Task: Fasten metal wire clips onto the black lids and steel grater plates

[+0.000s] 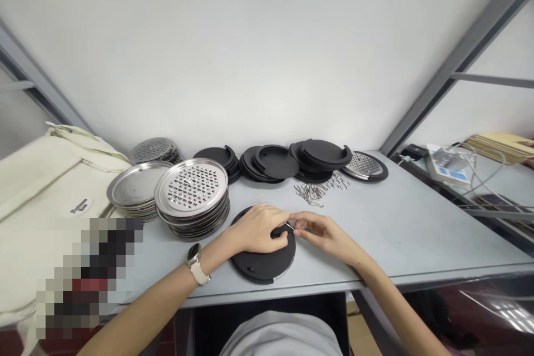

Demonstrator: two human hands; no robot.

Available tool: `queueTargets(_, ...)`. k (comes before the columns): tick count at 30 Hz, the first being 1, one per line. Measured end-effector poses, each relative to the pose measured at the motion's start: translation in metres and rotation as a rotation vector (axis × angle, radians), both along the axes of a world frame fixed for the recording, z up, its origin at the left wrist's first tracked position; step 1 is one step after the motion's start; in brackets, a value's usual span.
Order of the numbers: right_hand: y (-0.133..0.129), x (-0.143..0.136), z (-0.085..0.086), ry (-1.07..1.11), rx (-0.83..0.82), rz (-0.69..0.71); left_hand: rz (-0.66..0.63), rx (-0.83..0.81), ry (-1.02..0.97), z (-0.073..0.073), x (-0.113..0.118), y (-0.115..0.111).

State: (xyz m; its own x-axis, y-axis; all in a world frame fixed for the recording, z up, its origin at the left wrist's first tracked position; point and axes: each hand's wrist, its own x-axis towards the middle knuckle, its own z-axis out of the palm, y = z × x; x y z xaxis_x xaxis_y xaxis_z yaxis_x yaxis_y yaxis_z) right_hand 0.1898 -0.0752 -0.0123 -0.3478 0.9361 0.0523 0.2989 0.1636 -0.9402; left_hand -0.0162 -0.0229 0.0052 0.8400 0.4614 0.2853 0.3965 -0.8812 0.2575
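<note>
1. Head view: a person's two bare hands work at a grey surface (pixel 417 233), just below the centre of the frame.
2. A round black disc (pixel 261 267) lies flat there near the front edge, partly covered by the left hand (pixel 262 228), which reaches in from the lower left.
3. The left thumb and forefinger stand apart, black showing between them; whether the hidden fingertips grip anything, I cannot tell.
4. The right hand (pixel 323 233), coming from the lower right, has thumb and forefinger pinched together on a thin, shiny metal piece (pixel 290 226) at the disc's right side.
5. The step in hand looks like working this piece into or along the disc; the exact contact is too small to tell.
6. The next move seems to call for a steady left hand and a fine push or turn from the right fingers.
7. Just above, right of centre, lie loose wire hooks (pixel 312 194) and metal rings (pixel 340 182).
8. Stacked black discs (pixel 327 153) line the wall; perforated metal plates (pixel 194 186) are piled left of centre.
</note>
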Motion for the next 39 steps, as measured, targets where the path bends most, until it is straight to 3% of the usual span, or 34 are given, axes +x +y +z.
queueTargets(39, 0.002, 0.008, -0.007, 0.087, -0.130, 0.065, -0.061, -0.012, 0.001, -0.005, 0.000, 0.002)
